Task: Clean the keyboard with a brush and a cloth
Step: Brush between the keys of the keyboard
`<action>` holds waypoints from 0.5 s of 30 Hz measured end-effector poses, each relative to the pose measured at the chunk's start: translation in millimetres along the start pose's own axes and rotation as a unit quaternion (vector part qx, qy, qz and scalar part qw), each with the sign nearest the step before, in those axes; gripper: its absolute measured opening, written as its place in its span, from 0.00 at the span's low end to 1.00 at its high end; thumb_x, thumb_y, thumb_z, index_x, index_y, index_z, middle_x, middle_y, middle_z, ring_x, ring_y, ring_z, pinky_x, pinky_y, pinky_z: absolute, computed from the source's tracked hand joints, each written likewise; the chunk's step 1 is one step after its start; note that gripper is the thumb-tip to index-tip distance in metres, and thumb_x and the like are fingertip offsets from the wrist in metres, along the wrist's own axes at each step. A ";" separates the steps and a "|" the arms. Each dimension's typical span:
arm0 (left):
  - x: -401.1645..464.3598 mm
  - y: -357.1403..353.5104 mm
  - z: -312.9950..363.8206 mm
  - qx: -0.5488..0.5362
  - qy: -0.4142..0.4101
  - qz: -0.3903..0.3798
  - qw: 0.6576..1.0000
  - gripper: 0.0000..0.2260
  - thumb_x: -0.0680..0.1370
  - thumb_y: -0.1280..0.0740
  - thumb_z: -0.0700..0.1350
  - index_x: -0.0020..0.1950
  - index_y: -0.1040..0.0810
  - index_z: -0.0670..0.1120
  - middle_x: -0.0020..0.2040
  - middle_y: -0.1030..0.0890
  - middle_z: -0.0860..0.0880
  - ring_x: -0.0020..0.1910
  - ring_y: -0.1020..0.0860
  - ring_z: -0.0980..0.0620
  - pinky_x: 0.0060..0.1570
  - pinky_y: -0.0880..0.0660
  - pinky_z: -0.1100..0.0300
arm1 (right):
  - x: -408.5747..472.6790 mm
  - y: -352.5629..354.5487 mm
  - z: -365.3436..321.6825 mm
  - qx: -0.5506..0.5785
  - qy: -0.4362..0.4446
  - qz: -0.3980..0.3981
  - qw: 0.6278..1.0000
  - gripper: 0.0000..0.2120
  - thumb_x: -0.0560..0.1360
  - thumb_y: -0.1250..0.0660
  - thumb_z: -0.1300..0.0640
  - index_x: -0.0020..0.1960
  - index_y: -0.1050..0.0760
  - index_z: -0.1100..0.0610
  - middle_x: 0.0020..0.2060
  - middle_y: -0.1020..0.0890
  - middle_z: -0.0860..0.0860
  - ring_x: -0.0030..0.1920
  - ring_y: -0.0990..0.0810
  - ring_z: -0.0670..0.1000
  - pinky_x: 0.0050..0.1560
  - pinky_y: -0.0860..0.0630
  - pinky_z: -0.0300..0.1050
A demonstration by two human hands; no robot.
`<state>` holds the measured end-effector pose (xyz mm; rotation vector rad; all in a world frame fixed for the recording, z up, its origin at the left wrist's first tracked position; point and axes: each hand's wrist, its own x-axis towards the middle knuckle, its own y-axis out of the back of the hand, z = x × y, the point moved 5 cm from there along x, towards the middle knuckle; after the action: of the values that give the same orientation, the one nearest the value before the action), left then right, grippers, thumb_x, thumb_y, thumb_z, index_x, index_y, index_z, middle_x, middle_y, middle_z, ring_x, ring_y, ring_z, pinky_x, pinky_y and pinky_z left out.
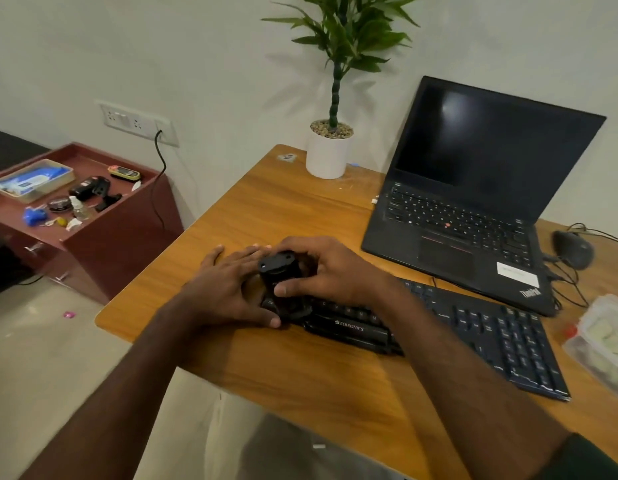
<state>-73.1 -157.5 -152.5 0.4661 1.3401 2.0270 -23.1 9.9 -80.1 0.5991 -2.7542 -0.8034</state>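
Note:
A black Zebronics keyboard [491,327] lies slanted on the wooden desk [300,209], in front of a laptop. My right hand [332,271] grips a stubby black brush [280,271] and holds it upright on the keyboard's left end. My left hand [224,285] lies flat beside the brush with its fingers straight, pressing on that same end, thumb at the keyboard's front edge. My hands and the brush hide the left keys, and the bristles cannot be seen.
An open black laptop [474,188] stands behind the keyboard, with a mouse [572,249] and cables to its right. A white plant pot [326,154] sits at the desk's back. A plastic container [605,344] is at the right edge. A cluttered maroon cabinet [103,237] stands on the left.

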 end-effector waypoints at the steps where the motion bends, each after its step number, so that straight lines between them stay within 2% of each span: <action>1: 0.0 0.4 0.0 0.000 0.001 0.001 1.000 0.53 0.57 0.39 0.82 0.78 0.45 0.62 0.74 0.50 0.66 0.74 0.56 0.68 0.77 0.64 0.45 | 0.3 5.7 0.9 -0.008 -0.006 -0.005 1.000 0.16 0.74 0.24 0.55 0.60 0.21 0.54 0.50 0.17 0.50 0.52 0.18 0.50 0.52 0.19 0.54; 4: 1.0 -1.5 -2.0 -0.001 -0.005 0.002 1.000 0.52 0.58 0.39 0.82 0.78 0.44 0.63 0.79 0.46 0.60 0.76 0.54 0.66 0.76 0.63 0.41 | 2.6 14.0 -1.5 0.020 0.015 0.058 0.998 0.15 0.74 0.24 0.57 0.58 0.21 0.57 0.49 0.18 0.52 0.51 0.18 0.51 0.50 0.18 0.51; 7: 1.3 -2.2 -3.5 -0.009 0.001 0.006 1.000 0.52 0.58 0.40 0.83 0.78 0.42 0.61 0.80 0.41 0.56 0.74 0.51 0.66 0.77 0.63 0.42 | 4.9 2.4 -6.1 0.071 0.042 0.104 0.991 0.16 0.74 0.24 0.61 0.59 0.22 0.61 0.51 0.19 0.52 0.52 0.18 0.49 0.51 0.19 0.46; 10: 1.6 -2.1 -3.7 -0.007 0.003 0.010 1.000 0.53 0.57 0.42 0.84 0.78 0.42 0.61 0.78 0.39 0.57 0.74 0.48 0.65 0.77 0.62 0.42 | 4.0 -12.7 -3.7 0.047 0.036 0.065 0.996 0.17 0.73 0.24 0.61 0.60 0.22 0.60 0.51 0.18 0.51 0.52 0.19 0.49 0.53 0.19 0.48; 12: 2.0 -2.4 -3.9 -0.008 0.005 0.004 1.000 0.54 0.57 0.42 0.84 0.78 0.43 0.61 0.77 0.43 0.62 0.74 0.51 0.67 0.77 0.62 0.43 | -1.2 -8.4 -1.6 0.048 0.024 0.038 0.998 0.17 0.73 0.23 0.60 0.60 0.21 0.59 0.52 0.17 0.50 0.53 0.19 0.48 0.54 0.19 0.46; 15: 2.4 -3.6 -4.4 0.002 0.003 -0.005 1.000 0.49 0.58 0.41 0.84 0.75 0.51 0.69 0.78 0.51 0.65 0.77 0.57 0.67 0.77 0.63 0.42 | -12.1 5.9 3.1 0.030 -0.008 -0.015 0.999 0.18 0.73 0.23 0.58 0.61 0.21 0.54 0.52 0.17 0.48 0.54 0.18 0.47 0.54 0.19 0.48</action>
<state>-76.4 -157.9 -157.7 0.4537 1.3490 2.0191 -15.1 21.2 -80.4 0.6480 -2.7994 -0.7377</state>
